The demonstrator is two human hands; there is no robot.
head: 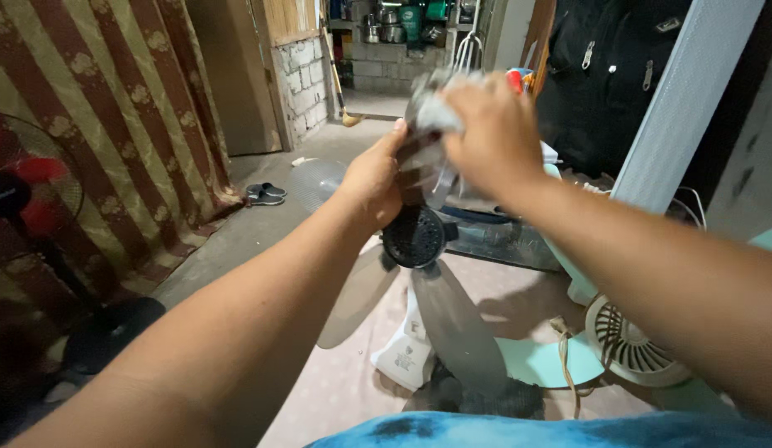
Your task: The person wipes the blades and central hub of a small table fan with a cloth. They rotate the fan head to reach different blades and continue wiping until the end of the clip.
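Observation:
My left hand point(374, 181) grips one raised blade of a translucent grey fan propeller point(419, 249), just above its black round hub point(415, 236). My right hand point(488, 133) presses a grey-white cloth point(431, 108) against the top of that same blade; the cloth and blade are blurred. Two other blades hang down toward my lap. The blade under my hands is mostly hidden.
A white fan body part point(406, 357) and a round white motor housing with a cord point(630, 344) lie on the pinkish mat point(336, 390). A red standing fan point(29, 199) is at left, by a striped curtain point(112, 124). Sandals point(264, 194) lie on the concrete floor.

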